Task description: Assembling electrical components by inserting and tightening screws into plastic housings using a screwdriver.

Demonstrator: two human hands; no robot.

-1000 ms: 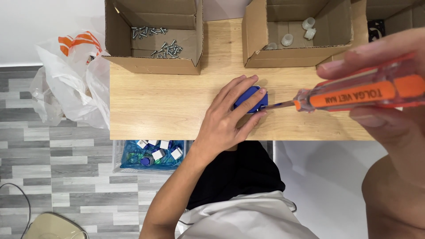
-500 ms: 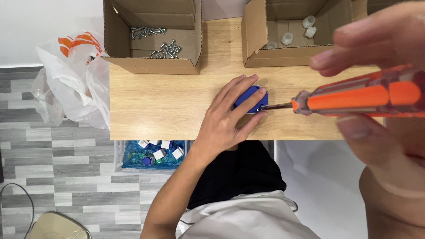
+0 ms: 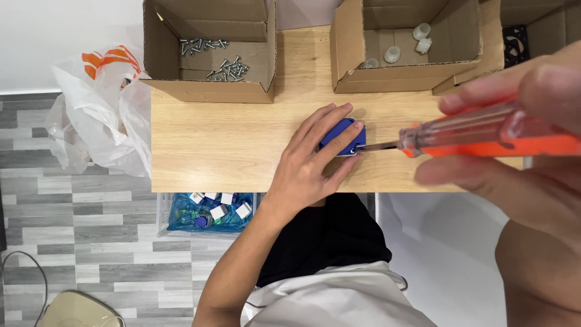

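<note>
Fingers of the left hand should press the blue part flat on the counter while the right hand, wrapped around the orange screwdriver, keeps its tip level and seated.

Two open brown cardboard boxes stand at the table's far edge, a white-and-orange plastic bag hanging left.

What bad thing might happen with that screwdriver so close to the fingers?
The screwdriver tip sits at the blue part, right beside the left hand fingers; a slip might jab them. The part is only pinned to the table by hand, so it may skid or twist.
</note>
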